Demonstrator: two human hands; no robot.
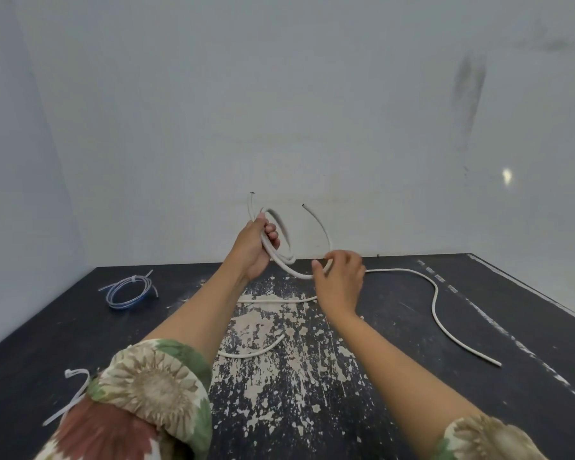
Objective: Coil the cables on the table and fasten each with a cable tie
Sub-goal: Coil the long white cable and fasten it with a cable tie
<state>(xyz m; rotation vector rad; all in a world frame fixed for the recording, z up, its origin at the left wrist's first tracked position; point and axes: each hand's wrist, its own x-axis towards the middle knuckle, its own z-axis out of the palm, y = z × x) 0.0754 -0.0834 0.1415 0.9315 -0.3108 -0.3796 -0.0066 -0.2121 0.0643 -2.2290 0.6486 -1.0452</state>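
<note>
Now, above the table [80,327], the left hand [256,250] grips the white cable's [284,257] coil while the right hand [341,280] pinches its end, probably to lay the last loop before tying.

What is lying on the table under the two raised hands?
Under the left hand and right hand, loose white cable runs across the worn black table, with two shorter white pieces nearer. Where the cable passes behind the right hand is hidden.

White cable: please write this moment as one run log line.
step: coiling | left hand: grips white cable loops | right hand: pinches the strand | blue cable: coiled, tied | cable ties: on table
</note>
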